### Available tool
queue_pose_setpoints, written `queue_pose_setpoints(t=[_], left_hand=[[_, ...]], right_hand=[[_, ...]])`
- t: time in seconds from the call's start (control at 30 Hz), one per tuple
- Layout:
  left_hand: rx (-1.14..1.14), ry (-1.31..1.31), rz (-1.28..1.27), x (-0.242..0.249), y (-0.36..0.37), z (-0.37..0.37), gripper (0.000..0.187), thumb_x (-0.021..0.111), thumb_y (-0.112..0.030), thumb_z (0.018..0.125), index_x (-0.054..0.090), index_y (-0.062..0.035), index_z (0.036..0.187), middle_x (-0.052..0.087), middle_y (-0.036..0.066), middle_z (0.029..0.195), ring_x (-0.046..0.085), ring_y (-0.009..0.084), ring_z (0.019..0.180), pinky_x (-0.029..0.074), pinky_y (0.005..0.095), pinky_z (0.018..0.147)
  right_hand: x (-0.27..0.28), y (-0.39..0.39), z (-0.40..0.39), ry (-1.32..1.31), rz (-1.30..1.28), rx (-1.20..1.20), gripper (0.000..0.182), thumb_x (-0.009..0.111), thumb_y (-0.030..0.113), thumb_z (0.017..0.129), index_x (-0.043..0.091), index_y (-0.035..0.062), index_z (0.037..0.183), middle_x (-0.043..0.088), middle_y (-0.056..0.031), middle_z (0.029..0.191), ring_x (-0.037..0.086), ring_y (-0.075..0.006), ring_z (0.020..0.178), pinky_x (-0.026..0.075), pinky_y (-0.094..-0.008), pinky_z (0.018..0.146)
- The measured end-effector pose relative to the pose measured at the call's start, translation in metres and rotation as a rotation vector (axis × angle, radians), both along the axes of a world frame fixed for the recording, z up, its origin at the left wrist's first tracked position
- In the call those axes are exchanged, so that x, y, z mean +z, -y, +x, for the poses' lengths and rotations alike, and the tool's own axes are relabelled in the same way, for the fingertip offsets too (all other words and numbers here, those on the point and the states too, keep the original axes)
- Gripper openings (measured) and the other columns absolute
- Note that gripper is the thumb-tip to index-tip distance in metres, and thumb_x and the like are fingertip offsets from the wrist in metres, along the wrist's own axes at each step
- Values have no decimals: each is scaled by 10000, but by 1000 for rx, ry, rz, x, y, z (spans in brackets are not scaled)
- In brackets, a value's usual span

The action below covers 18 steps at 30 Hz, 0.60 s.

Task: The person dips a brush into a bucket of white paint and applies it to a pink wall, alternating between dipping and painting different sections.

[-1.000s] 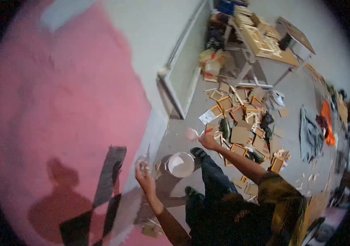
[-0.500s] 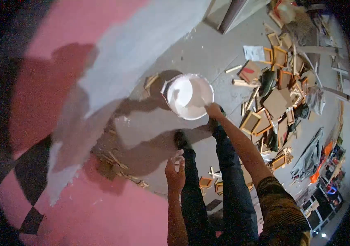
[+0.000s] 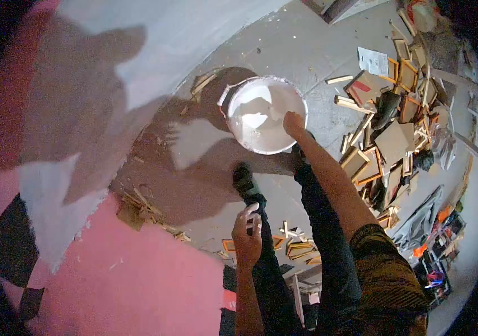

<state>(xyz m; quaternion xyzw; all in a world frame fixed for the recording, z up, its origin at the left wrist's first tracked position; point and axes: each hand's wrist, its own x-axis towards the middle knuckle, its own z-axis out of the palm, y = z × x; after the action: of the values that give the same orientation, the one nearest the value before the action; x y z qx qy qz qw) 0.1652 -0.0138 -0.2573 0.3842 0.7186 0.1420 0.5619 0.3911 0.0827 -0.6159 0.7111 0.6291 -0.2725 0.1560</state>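
Note:
A round white bucket (image 3: 240, 131) stands on the grey floor, with pale, whitish liquid in it and smears on its rim. My right hand (image 3: 293, 124) is over the bucket's right part, inside the rim, its fingers closed; what it holds, if anything, is hidden. Lower down, my left hand (image 3: 248, 235) hangs in front of my leg, away from the bucket. Its fingers are curled but apart, with white smears on them, and nothing shows between them.
A large pile of wooden frames and boards (image 3: 391, 143) covers the floor at the right. Wood scraps (image 3: 138, 210) lie along the base of the pink wall (image 3: 138, 274), which is partly coated white. Dark plastic sheeting (image 3: 418, 224) lies at the lower right.
My right hand has moved from the bucket's rim to farther inside it. The bucket appears larger and nearer in view. My left hand stays low, and the view has shifted.

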Motion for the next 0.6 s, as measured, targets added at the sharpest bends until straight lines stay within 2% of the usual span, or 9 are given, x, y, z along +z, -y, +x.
queue_pose_setpoints(t=[0.17, 0.3, 0.37, 0.43, 0.47, 0.5, 0.57, 0.6], left_hand=[[-10, 63, 28, 3, -10, 36, 274, 504, -96, 862, 519, -54, 1133, 553, 135, 1078, 577, 228, 904, 480, 344, 759], [-70, 45, 93, -11, -20, 65, 275, 509, -83, 852, 517, -47, 1124, 551, 132, 1093, 567, 235, 914, 478, 337, 754], [-85, 61, 169, -22, -23, 73, 246, 509, -82, 851, 526, -36, 1092, 550, 132, 1099, 562, 235, 928, 475, 339, 759], [-22, 58, 113, -21, -33, 86, 201, 511, -88, 852, 530, -21, 1040, 548, 131, 1109, 557, 237, 936, 471, 341, 763], [7, 60, 81, -19, -39, 94, 181, 511, -92, 852, 532, -13, 1014, 548, 130, 1114, 554, 239, 941, 469, 342, 765], [-17, 44, 78, -15, -43, 100, 179, 512, -96, 854, 533, -10, 1009, 549, 130, 1111, 553, 237, 940, 469, 340, 761], [-58, -11, 75, 0, -50, 109, 177, 513, -106, 857, 534, -2, 999, 551, 129, 1105, 551, 234, 939, 469, 337, 753], [-45, -13, 91, 8, -50, 114, 212, 507, -112, 866, 537, -9, 1049, 552, 128, 1103, 553, 223, 929, 470, 334, 750]], right_hand=[[18, -5, 6, -88, 38, 41, 173, 457, 118, 789, 591, 10, 812, 621, -171, 806, 633, -311, 763, 521, -399, 674], [8, -4, 10, -104, 8, 29, 176, 451, 106, 784, 576, -5, 837, 616, -187, 811, 623, -309, 789, 508, -400, 688], [-14, -1, 15, -173, 11, -7, 179, 445, 91, 782, 566, -26, 844, 611, -197, 794, 613, -317, 769, 498, -423, 685], [-19, 2, 14, -183, 39, -56, 188, 449, 89, 779, 555, -38, 867, 607, -199, 774, 610, -317, 761, 495, -427, 682], [-14, 4, 10, -123, 204, 20, 253, 468, 124, 791, 531, -47, 966, 601, -194, 801, 610, -311, 775, 493, -430, 675], [-7, 5, 12, -158, 164, -9, 276, 471, 139, 799, 517, -47, 999, 598, -193, 823, 610, -311, 780, 493, -430, 673], [48, -12, 16, -252, 87, -62, 329, 476, 167, 815, 490, -47, 1063, 592, -191, 865, 611, -310, 790, 492, -431, 670], [72, -16, 25, -295, -24, -43, 359, 480, 199, 821, 480, -35, 1093, 598, -176, 862, 616, -309, 783, 494, -430, 665]])
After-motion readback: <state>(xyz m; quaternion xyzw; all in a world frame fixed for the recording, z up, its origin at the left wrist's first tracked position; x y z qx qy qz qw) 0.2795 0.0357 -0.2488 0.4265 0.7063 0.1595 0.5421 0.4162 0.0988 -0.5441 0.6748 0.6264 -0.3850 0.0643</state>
